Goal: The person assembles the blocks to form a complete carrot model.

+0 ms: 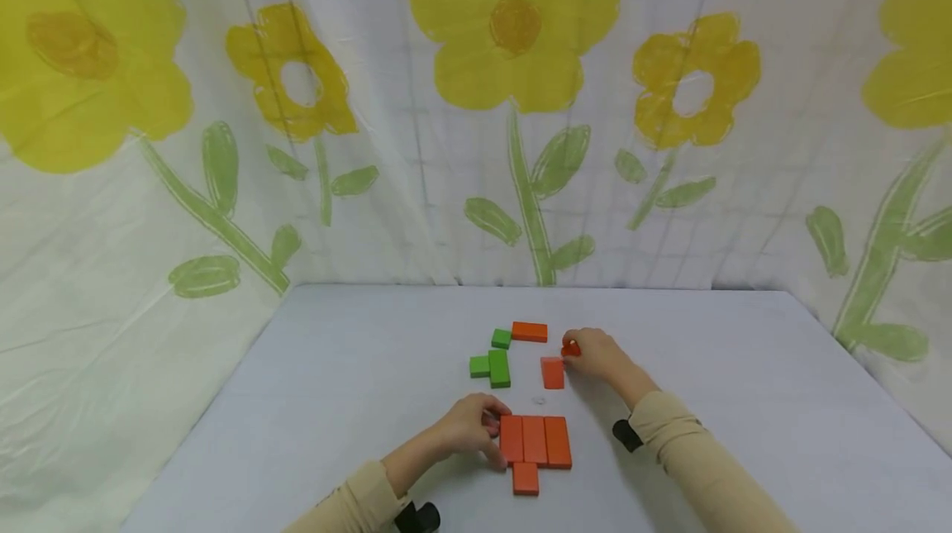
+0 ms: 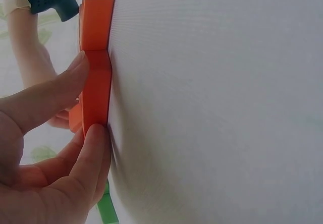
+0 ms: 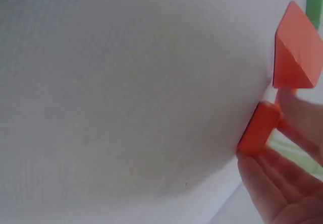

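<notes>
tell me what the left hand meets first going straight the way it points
The left hand would probably first meet the leftmost flat orange rectangular block, which its fingertips seem to touch.

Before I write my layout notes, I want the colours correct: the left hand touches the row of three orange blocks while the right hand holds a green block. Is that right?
Not quite: the block in the right hand is orange, not green, as the right wrist view shows. The left hand does touch the row of three orange blocks.
</notes>
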